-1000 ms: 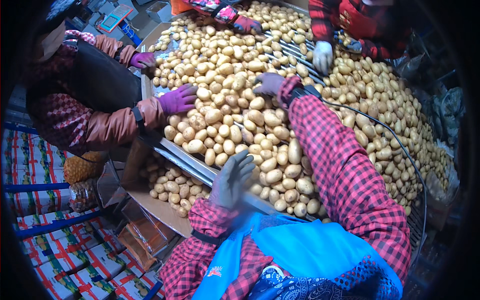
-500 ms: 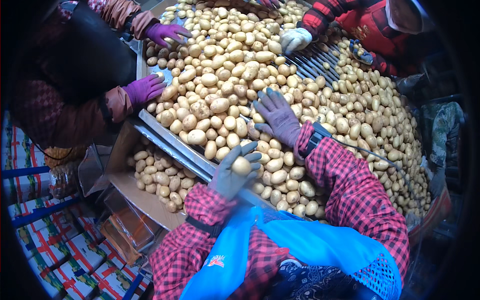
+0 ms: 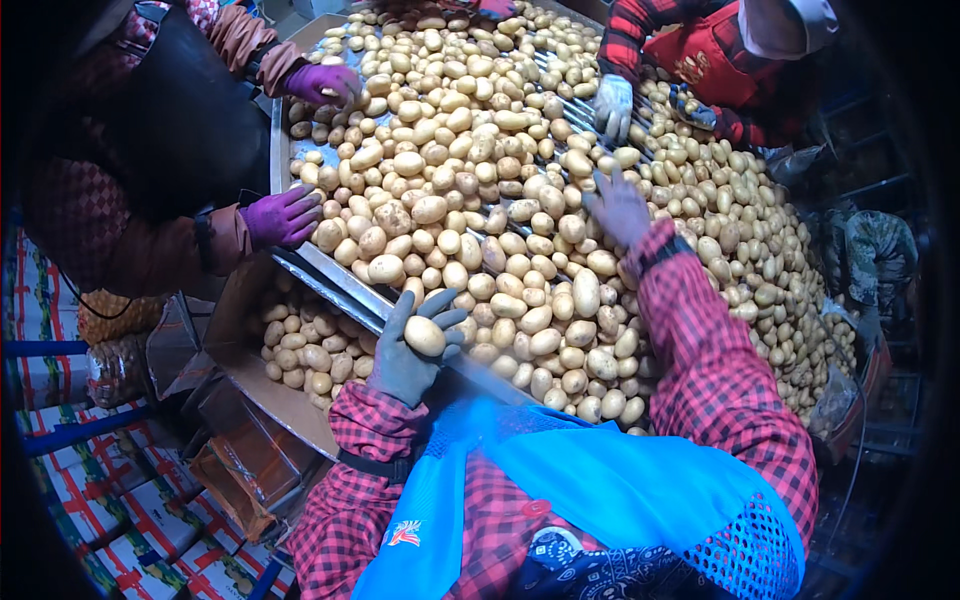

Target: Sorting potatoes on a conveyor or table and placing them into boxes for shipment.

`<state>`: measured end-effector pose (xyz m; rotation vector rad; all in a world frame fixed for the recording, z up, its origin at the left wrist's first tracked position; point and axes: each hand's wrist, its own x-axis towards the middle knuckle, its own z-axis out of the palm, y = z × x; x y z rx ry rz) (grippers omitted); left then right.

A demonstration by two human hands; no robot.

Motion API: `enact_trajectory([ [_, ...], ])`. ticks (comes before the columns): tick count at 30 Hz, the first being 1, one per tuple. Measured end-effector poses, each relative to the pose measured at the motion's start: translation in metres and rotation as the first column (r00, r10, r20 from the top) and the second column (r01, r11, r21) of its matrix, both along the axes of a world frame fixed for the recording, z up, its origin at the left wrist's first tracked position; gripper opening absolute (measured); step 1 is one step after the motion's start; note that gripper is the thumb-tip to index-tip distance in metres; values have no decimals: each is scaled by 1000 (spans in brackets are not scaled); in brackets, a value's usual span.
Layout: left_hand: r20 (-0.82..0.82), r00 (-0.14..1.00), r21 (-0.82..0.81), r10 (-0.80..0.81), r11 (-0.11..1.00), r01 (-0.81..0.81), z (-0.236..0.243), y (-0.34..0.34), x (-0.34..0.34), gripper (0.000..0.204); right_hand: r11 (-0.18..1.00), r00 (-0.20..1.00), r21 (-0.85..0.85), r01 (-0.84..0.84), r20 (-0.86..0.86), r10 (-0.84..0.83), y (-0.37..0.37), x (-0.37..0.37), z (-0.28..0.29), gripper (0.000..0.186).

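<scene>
My left hand point(image 3: 398, 368), in a grey glove, is closed around a pale yellow potato point(image 3: 425, 337) just above the table's metal edge. Farther off, my right hand point(image 3: 620, 210), also gloved, reaches over the heap of potatoes point(image 3: 540, 290) beside the bars of a metal grate point(image 3: 574, 108). Its fingers stretch out over the potatoes, slightly blurred, and no potato shows in them. Below my left hand, beyond the table edge, a cardboard box point(image 3: 240, 350) holds more potatoes point(image 3: 315, 355).
To the left, a co-worker's purple-gloved hands point(image 3: 283, 216) rest at the table rim point(image 3: 330, 272). At the far right, another co-worker's white-gloved hand point(image 3: 613, 108) is over the grate. Stacked printed cartons point(image 3: 130, 555) stand on the lower left.
My right hand has moved farther away and to the right across the potatoes. My left hand has shifted left with its potato. The white-gloved hand moved nearer over the grate.
</scene>
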<state>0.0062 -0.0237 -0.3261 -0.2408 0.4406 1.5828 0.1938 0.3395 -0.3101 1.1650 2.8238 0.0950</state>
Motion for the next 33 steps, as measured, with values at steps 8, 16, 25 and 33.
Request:
enact_trajectory([
  [8, 19, 1000, -122, -13, 992, 15, -7, 4, -4, 62, 975, 941, -109, -192, -302, 151, -99, -15, 36, 69],
  [16, 0, 1000, -202, -5, 979, 4, -2, 14, -10, 59, 962, 963, -230, 146, -190, -191, -43, -99, -8, 87],
  [25, -59, 998, -175, 3, 984, -13, 11, 25, -4, 56, 946, 972, -256, -197, -174, 156, -159, -2, 9, 60],
  [33, -98, 994, -193, 41, 979, -59, 11, 8, -3, 57, 859, 892, -335, -387, -373, 256, -174, 56, 31, 52],
])
